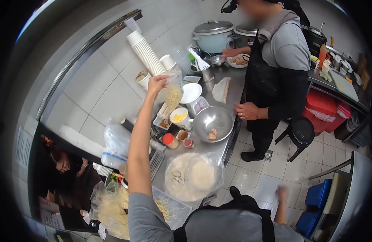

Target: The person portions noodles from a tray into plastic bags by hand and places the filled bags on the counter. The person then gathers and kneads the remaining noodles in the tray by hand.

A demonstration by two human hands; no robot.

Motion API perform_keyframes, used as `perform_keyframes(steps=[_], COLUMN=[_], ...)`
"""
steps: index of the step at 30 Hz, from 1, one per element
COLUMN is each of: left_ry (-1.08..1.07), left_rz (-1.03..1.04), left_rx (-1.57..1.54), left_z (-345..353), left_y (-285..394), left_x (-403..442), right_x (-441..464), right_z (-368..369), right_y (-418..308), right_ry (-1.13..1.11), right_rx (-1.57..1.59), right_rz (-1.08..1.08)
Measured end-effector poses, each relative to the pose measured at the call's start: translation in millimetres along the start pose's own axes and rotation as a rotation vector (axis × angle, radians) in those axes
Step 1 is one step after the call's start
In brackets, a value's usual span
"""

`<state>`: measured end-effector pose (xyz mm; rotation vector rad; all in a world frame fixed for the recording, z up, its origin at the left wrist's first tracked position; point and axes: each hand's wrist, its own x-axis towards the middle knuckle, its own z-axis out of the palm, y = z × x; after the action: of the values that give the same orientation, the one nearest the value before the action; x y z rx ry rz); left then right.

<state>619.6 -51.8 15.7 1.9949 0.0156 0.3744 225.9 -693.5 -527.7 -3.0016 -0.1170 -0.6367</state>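
Note:
My left hand point(157, 84) is raised over the counter, its fingers closed on the top of a clear plastic bag point(173, 92) with pale noodles in its lower part. Below and right of the bag are a white plate point(191, 93), a scale point(199, 105) and a white cup of yellow pieces point(179, 117). A steel bowl point(213, 121) holds a small pinkish lump. My right hand point(281, 193) hangs low at my side over the floor, blurred; its fingers cannot be made out.
A co-worker point(274, 68) stands at the counter's far side, one hand by a bowl of food point(239, 60). Stacked cups point(145, 52) lean by the wall. Bagged round wrappers point(194, 176) lie nearest me. A black stool point(301, 132) stands on the right.

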Motion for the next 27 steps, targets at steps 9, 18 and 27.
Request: perform_keyframes(steps=[9,18,27], left_ry=[-0.096,-0.587,-0.556], left_rz=[0.17,0.372,0.125], left_rx=[0.438,1.023,1.292], left_z=[100,150,184], left_y=[-58,-49,15], left_x=[61,60,17], right_x=[-252,-268,-119], right_z=[-25,92,46], right_y=[25,-16,-28], right_ry=[-1.066,-0.592,-0.34], right_rx=[0.092,0.875,1.707], right_rz=[0.391,0.844,1.595])
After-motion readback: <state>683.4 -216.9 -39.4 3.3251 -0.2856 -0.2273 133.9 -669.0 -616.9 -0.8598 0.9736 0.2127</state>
